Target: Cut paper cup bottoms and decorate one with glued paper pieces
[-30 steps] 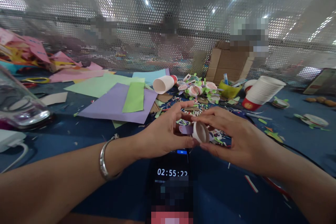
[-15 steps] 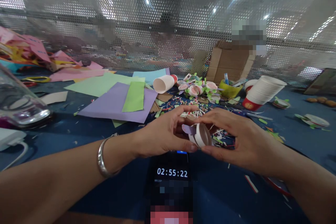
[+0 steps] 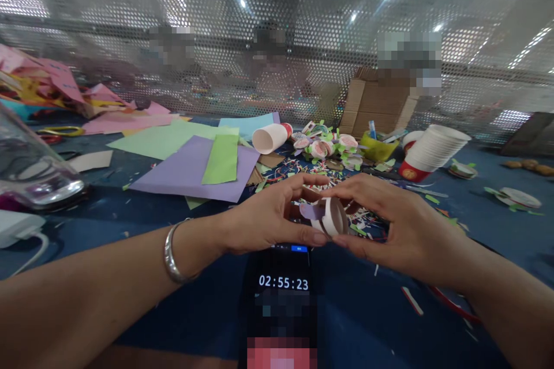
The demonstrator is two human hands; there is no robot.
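Around paper ring (image 3: 331, 216), 2 hands (image 3: 266, 214) (image 3: 400, 225), curled (facing)

Craft workspace, colored paper sheets (image 3: 173, 176), stacked paper cups (image 3: 435, 150), scattered scraps (image 3: 362, 223), perforated partition (image 3: 225, 52)

Two hands (image 3: 264, 219) (image 3: 389, 219), one bracelet (image 3: 169, 255), one phone (image 3: 283, 268), one cup stack (image 3: 435, 150), one yellow-green container (image 3: 376, 151), one cardboard box (image 3: 374, 106).

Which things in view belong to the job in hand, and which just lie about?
Likely part of it:
white ring and purple tab, in left hand and right hand
pile of tabbed pieces
stacked paper cups

Apparently just lying about:
phone
clear container
brown lumps
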